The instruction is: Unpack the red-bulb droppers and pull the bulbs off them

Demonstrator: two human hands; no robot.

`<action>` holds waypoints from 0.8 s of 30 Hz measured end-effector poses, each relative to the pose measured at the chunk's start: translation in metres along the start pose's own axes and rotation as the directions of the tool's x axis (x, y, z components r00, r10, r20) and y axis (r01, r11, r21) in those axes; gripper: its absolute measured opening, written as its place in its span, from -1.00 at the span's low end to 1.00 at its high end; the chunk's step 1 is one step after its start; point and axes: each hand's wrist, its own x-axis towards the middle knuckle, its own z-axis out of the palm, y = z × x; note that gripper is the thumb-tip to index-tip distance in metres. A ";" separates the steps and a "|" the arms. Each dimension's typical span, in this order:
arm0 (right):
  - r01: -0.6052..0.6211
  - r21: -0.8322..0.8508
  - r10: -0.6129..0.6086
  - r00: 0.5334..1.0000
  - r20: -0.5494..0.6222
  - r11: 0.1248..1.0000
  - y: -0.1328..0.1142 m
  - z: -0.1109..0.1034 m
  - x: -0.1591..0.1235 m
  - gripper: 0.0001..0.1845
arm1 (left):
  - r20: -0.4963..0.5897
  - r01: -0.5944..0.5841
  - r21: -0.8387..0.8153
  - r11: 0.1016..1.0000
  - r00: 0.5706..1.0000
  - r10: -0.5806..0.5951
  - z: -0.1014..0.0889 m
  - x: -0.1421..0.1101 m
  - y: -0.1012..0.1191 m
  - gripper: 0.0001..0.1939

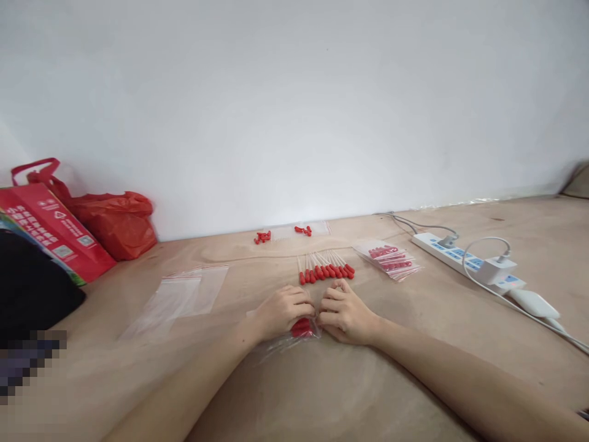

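at lower centre, left hand [286, 310] grips a half-hidden clear bag [304, 330]; we cannot tell if right hand [344, 312] does.

Held bag [302, 329]: clear, glossy plastic; tabletop [276, 399]: smooth, wood-look; wall [294, 110]: matt.

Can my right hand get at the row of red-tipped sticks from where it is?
Probably yes: the red-tipped sticks lie just beyond your right hand, with nothing visible blocking the way. That hand is at the bag, though, so it may need to leave that first.
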 end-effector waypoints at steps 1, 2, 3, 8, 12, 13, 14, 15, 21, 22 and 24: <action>-0.009 0.006 0.009 1.000 0.001 1.000 0.000 0.000 -0.001 -0.82 | 0.005 -0.012 0.016 1.000 1.000 0.012 0.000 0.001 0.001 -0.82; -0.017 0.012 0.017 1.000 0.003 1.000 0.000 0.000 -0.001 -0.82 | 0.000 -0.017 0.032 0.999 1.000 0.017 0.000 0.001 0.001 -0.82; -0.025 0.017 0.025 1.000 0.006 1.000 0.000 0.001 -0.002 -0.82 | -0.014 -0.014 0.043 0.999 1.000 0.015 0.001 0.001 0.002 -0.82; -0.023 0.039 0.023 1.000 0.005 0.999 0.002 0.002 -0.003 -0.85 | -0.052 0.035 0.024 0.999 0.998 -0.033 0.005 -0.001 0.003 -0.76; -0.004 0.024 0.004 1.000 0.006 1.000 0.001 0.002 -0.002 -0.81 | -0.011 0.031 0.038 0.999 0.999 -0.030 0.003 0.000 0.003 -0.74; -0.002 0.017 0.002 1.000 0.007 1.000 0.000 0.002 -0.002 -0.80 | -0.003 0.019 0.049 0.999 1.000 -0.018 0.002 0.000 0.003 -0.74; 0.000 0.011 0.000 1.000 0.010 1.000 0.000 0.002 -0.002 -0.79 | 0.004 0.006 0.061 0.998 1.000 -0.007 0.001 0.001 0.004 -0.74; 0.002 0.005 -0.002 1.000 0.012 1.000 -0.001 0.002 -0.001 -0.78 | 0.009 -0.003 0.073 0.997 1.000 0.002 0.001 0.001 0.004 -0.75; 0.000 0.003 0.000 1.000 -0.011 1.000 -0.004 0.001 0.002 -0.77 | 0.015 -0.041 0.092 0.995 0.999 0.040 0.001 0.003 0.004 -0.73; -0.006 0.007 0.006 1.000 -0.010 1.000 -0.004 0.001 0.003 -0.78 | 0.024 -0.050 0.085 0.995 0.999 0.048 0.002 0.003 0.003 -0.74; -0.015 0.020 0.015 1.000 0.010 1.000 -0.004 0.000 0.004 -0.81 | 0.050 -0.067 0.061 0.996 0.997 0.064 0.002 0.002 0.003 -0.76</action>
